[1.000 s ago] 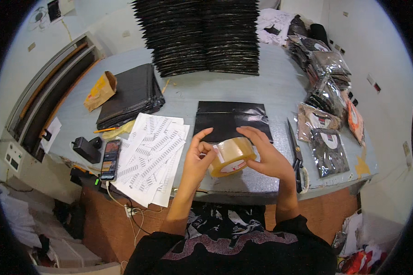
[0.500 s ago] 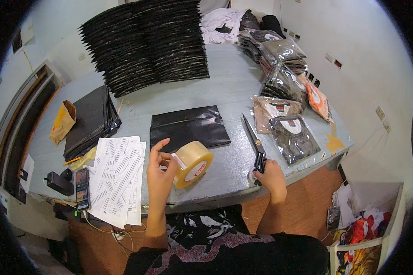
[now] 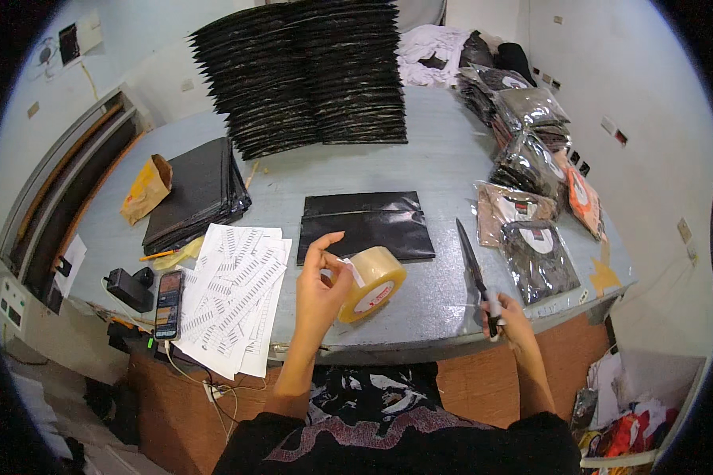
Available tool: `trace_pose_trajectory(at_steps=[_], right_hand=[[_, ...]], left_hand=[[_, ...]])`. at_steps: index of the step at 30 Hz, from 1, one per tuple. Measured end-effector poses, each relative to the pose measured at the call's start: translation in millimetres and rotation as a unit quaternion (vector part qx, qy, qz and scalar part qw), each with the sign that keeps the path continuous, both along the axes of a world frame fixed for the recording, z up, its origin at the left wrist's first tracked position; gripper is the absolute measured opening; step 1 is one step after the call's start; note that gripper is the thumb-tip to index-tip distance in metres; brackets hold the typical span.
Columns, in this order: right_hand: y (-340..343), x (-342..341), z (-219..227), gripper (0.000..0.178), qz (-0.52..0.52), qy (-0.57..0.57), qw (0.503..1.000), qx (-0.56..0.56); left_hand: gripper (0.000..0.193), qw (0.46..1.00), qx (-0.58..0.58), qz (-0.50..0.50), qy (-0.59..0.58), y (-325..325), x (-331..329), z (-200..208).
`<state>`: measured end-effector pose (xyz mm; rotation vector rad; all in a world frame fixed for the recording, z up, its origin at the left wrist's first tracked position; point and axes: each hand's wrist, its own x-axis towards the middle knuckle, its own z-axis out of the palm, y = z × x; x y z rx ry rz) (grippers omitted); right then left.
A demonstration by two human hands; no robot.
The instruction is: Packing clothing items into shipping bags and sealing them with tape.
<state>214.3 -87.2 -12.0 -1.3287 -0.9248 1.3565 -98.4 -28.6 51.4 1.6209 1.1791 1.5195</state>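
Grey counter (image 3: 420, 310) before me. Tall black stack (image 3: 305, 83) at far side. Flat black packet (image 3: 364, 226) nearer. Tape roll (image 3: 379, 275), tilted, just this side of packet; my left fingers (image 3: 322, 242) grasp its left edge. Scissors (image 3: 472, 265) right of roll, pointing away, clenched in my right fingers (image 3: 512, 311). Small white slip (image 3: 356, 276) against left fingers.

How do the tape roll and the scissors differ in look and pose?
Shape: the tape roll is round and thick; the scissors are long and narrow.
Colour: the tape roll is clear yellowish, the scissors mostly dark.
Pose: the tape roll is on edge, the scissors point away from the person.
Hand: the left hand is at the tape roll, the right hand at the scissors' handle end.
Shared: each has one hand at it.
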Motion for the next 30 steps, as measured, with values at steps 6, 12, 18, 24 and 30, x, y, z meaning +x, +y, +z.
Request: trace_pose_trajectory(at_steps=[6,12,18,24,30], right_hand=[[-14,-14,10,0.069,0.042,0.595,0.801,-0.050],[-35,-25,48,0.098,0.245,0.171,0.948,0.105],[-61,-13,92,0.082,0.462,0.380,0.800,-0.033],[-66,6,96,0.073,0.524,0.194,0.829,-0.041],[-75,1,86,0.069,0.459,0.145,0.876,-0.021]], left_hand=[[0.042,0.999,-0.026,-0.047,-0.009,2,-8,8],[0.045,0.989,-0.080,-0.119,-0.046,8,-18,4],[0.039,0.981,-0.102,-0.135,-0.091,12,-10,11],[0.037,0.982,-0.105,-0.122,-0.099,12,-11,10],[0.037,0.982,-0.095,-0.124,-0.104,9,-10,9]])
